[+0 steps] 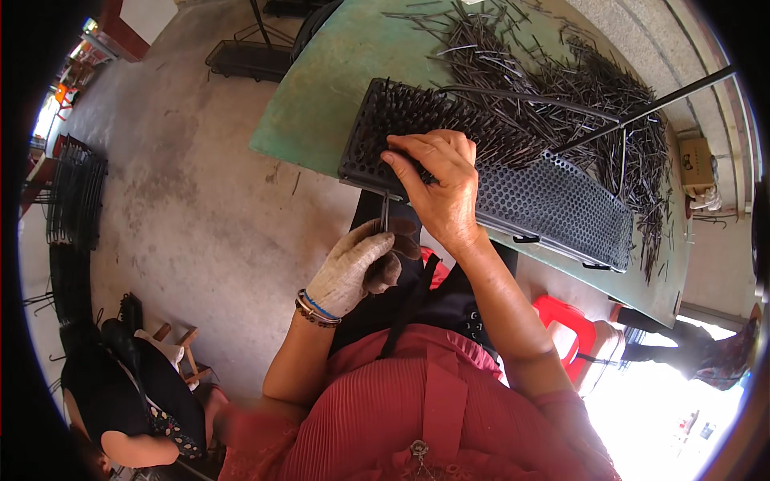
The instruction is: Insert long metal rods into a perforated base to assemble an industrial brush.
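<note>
1. Held item: a few slim, dark-grey metal rods point(385, 213) stand out of the left hand point(353, 268), which wears a pale, stained fabric glove. The gloved thumb and fingers are clamped on them; the exact count cannot be made out.
2. Axis: the held rods run lengthwise away from the body, upper ends near the close edge of a long, black, perforated metal tray point(561, 200). Contact with that edge cannot be confirmed.
3. Key relation: the bare right hand point(437, 170) is over the tray's left part, its fingertips beyond the held rods and slightly to their right. It is nearer the tray's holes; the left hand is lower, outside the tray.
4. Right fingers: thumb and forefinger tips are close together, pointing left; whether anything is gripped between them cannot be told.
5. Surroundings: dark, thin rods set in the tray point(449, 112) bristle across its left and far portion; its right portion shows bare holes. A tangled heap of loose dark rods point(577, 88) lies behind on the green tabletop point(305, 104).
6. Markings: a brown cardboard box point(695, 163) bears dark print, too small to read.
</note>
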`<state>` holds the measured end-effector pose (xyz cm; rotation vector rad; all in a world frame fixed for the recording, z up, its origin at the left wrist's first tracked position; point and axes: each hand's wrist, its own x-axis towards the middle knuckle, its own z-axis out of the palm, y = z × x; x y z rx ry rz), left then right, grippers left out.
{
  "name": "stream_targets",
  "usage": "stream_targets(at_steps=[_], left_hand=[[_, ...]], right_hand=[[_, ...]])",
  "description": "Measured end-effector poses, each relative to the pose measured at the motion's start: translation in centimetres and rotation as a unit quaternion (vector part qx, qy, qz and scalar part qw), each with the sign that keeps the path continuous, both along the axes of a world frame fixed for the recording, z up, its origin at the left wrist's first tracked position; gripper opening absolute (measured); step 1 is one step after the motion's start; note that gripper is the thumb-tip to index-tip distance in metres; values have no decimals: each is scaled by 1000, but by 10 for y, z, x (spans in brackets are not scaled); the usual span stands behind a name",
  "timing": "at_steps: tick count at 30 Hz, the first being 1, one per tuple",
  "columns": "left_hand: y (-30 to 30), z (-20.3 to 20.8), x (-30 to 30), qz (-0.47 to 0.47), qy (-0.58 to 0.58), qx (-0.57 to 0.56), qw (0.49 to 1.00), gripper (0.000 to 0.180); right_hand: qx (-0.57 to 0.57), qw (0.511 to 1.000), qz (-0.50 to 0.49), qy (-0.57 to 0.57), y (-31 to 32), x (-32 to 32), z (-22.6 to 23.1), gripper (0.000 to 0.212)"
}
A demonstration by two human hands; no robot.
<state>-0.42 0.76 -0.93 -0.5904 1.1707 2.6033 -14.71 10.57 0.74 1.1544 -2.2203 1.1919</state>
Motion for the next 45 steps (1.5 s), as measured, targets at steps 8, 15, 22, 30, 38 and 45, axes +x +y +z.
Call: stream_targets(at_steps=[8, 15, 22, 30, 38, 45], left_hand=[[4, 6, -2, 10, 4, 5, 1000, 38], [1, 25, -7, -99, 51, -10, 994, 30], [12, 24, -15, -119, 25, -39, 992, 35], [26, 19, -26, -92, 38, -6, 995, 38], [29, 13, -28, -90, 9, -14, 996, 36], [26, 8, -33, -70, 5, 68, 995, 37]], right_hand=[[-70, 994, 24, -82, 14, 0, 7, 19], [49, 912, 127, -386, 49, 17, 33, 29], [-89, 837, 77, -534, 70, 11, 31, 8], [-124, 947, -44, -293, 74, -31, 21, 19], [-111, 952, -23, -285, 71, -38, 15, 16], [12, 994, -20, -110, 73, -39, 9, 21]])
